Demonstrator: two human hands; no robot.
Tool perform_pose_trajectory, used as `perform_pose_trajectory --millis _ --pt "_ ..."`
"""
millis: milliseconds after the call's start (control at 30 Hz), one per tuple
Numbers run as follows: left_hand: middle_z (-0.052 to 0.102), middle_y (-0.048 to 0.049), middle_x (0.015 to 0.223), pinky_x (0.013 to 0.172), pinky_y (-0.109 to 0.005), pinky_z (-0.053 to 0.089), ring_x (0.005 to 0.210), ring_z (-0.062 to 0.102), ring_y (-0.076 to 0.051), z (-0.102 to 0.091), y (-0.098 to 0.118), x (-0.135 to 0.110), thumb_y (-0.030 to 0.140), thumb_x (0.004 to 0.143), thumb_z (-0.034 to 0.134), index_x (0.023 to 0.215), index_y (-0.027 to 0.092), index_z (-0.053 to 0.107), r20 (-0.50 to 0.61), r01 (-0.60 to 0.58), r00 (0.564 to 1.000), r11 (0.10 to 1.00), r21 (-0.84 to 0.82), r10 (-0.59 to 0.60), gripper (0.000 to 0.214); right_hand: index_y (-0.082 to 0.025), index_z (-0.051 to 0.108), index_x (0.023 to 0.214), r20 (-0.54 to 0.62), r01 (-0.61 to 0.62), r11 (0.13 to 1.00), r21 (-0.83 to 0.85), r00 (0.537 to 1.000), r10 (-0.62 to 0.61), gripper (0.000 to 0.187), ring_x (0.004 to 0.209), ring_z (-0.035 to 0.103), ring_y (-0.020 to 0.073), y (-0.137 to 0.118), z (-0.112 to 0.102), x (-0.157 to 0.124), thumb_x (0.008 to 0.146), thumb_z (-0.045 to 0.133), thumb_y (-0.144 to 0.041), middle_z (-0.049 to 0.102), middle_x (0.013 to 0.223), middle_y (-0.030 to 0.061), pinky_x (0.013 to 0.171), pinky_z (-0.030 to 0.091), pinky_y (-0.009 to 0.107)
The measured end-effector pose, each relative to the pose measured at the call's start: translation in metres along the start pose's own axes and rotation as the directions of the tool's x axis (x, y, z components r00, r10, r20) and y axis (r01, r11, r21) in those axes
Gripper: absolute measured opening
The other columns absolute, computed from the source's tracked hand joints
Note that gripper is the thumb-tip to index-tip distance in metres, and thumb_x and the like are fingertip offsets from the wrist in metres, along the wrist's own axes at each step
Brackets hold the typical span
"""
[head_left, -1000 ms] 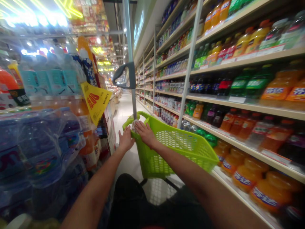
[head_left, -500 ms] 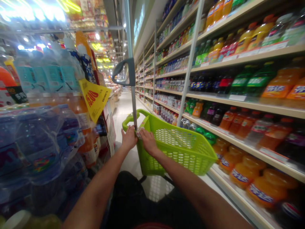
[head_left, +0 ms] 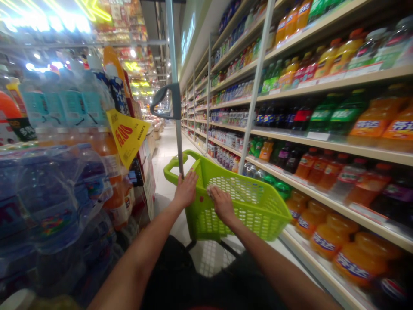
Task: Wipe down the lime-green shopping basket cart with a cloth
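A lime-green wheeled shopping basket (head_left: 258, 211) stands in the aisle in front of me, with nothing visible inside it. Its grey pull pole (head_left: 174, 64) rises from the near rim and carries a dark grip (head_left: 164, 101). My left hand (head_left: 185, 189) is curled over the basket rim at the foot of the pole. My right hand (head_left: 222, 204) presses a small white cloth (head_left: 209, 189) against the rim's inner side, fingers bent over it.
Long shelves of soft-drink bottles (head_left: 322, 116) line the right side, with orange bottles low down (head_left: 355, 262). Shrink-wrapped bottle packs (head_left: 48, 193) with a yellow price tag (head_left: 127, 133) are stacked on the left. The pale aisle floor (head_left: 167, 146) runs ahead between them.
My right hand has slid the cloth to the right along the basket rim, away from the pole. My left hand has shifted onto the rim at the pole's foot.
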State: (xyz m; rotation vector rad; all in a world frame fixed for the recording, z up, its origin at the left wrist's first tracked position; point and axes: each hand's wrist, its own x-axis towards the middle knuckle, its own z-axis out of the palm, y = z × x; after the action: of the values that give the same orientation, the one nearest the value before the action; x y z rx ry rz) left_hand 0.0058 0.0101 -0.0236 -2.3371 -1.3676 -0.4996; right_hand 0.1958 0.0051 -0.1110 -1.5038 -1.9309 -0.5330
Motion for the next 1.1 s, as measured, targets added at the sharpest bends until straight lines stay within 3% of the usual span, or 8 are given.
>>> perform_pose_trajectory --millis 100,167,433,533,700,900,1100 --pt "0.035 -0.0122 0.143 0.109 -0.056 0.009 0.134 0.024 -0.024 0.006 0.005 0.007 0.019 0.078 0.040 0.136 0.013 0.032 0.150 0.016 0.988 1.000 0.025 -0.020 0.058 -0.017 0.049 0.125 -0.033 0.023 1.000 -0.015 0.999 -0.023 0.049 0.113 0.047 0.0226 -0.017 0.004 0.003 0.079 0.039 -0.004 0.049 0.131 0.0118 0.093 0.033 0.038" --pt "0.034 -0.0116 0.143 0.108 -0.058 0.008 0.135 0.023 -0.024 0.009 0.002 0.008 0.018 0.078 0.040 0.136 0.013 0.033 0.198 0.047 0.979 0.998 0.048 -0.056 0.058 -0.019 0.050 0.125 -0.031 0.027 0.998 -0.048 0.999 -0.028 0.050 0.114 0.045 0.0234 -0.016 0.005 -0.002 0.079 0.039 -0.004 0.049 0.132 0.0105 0.093 0.033 0.040" --pt "0.026 -0.0095 0.147 0.109 -0.056 0.005 0.136 0.018 -0.023 0.013 -0.010 0.003 0.019 0.077 0.040 0.139 0.015 0.026 0.214 0.102 0.970 0.992 0.077 -0.117 0.063 -0.025 0.050 0.125 -0.017 -0.025 0.983 -0.180 1.000 0.022 0.053 0.119 0.042 0.0234 0.040 0.000 -0.047 0.078 0.038 -0.003 0.048 0.133 0.0078 0.098 0.029 0.046" --pt "0.025 -0.0100 0.147 0.108 -0.057 0.006 0.137 0.016 -0.024 0.013 -0.016 0.001 0.019 0.077 0.040 0.139 0.014 0.025 0.208 0.122 0.968 0.989 0.088 -0.138 0.064 -0.024 0.049 0.125 0.004 -0.037 0.986 -0.164 0.999 0.038 0.052 0.119 0.042 0.0240 0.039 0.002 -0.048 0.078 0.038 -0.004 0.048 0.133 0.0082 0.098 0.029 0.047" --pt "0.024 -0.0144 0.147 0.108 -0.057 0.005 0.137 0.014 -0.027 0.012 -0.014 -0.001 0.022 0.077 0.042 0.139 0.010 0.027 0.193 0.169 0.962 0.977 0.126 -0.192 0.064 -0.023 0.049 0.125 0.000 -0.075 0.994 -0.080 0.997 0.075 0.051 0.118 0.042 0.0246 0.016 0.008 -0.033 0.080 0.037 -0.004 0.049 0.131 0.0098 0.098 0.029 0.048" --pt "0.027 -0.0110 0.147 0.109 -0.055 0.006 0.137 0.017 -0.024 0.029 0.021 -0.008 0.018 0.078 0.039 0.137 0.013 0.031 0.236 -0.015 0.972 0.998 0.057 0.001 0.060 -0.026 0.049 0.126 0.034 -0.046 0.998 -0.044 0.998 0.048 0.051 0.118 0.042 0.0236 -0.005 0.008 -0.024 0.081 0.038 -0.005 0.048 0.132 0.0086 0.098 0.029 0.047" --pt "0.023 -0.0094 0.148 0.109 -0.055 0.003 0.138 0.013 -0.022 0.033 0.020 -0.016 0.011 0.075 0.037 0.139 0.013 0.027 0.245 -0.023 0.970 0.998 0.056 0.009 0.065 -0.028 0.049 0.125 0.073 -0.088 0.991 -0.098 0.993 0.095 0.054 0.119 0.042 0.0231 0.028 -0.003 -0.041 0.079 0.036 -0.002 0.047 0.134 0.0061 0.099 0.026 0.050"
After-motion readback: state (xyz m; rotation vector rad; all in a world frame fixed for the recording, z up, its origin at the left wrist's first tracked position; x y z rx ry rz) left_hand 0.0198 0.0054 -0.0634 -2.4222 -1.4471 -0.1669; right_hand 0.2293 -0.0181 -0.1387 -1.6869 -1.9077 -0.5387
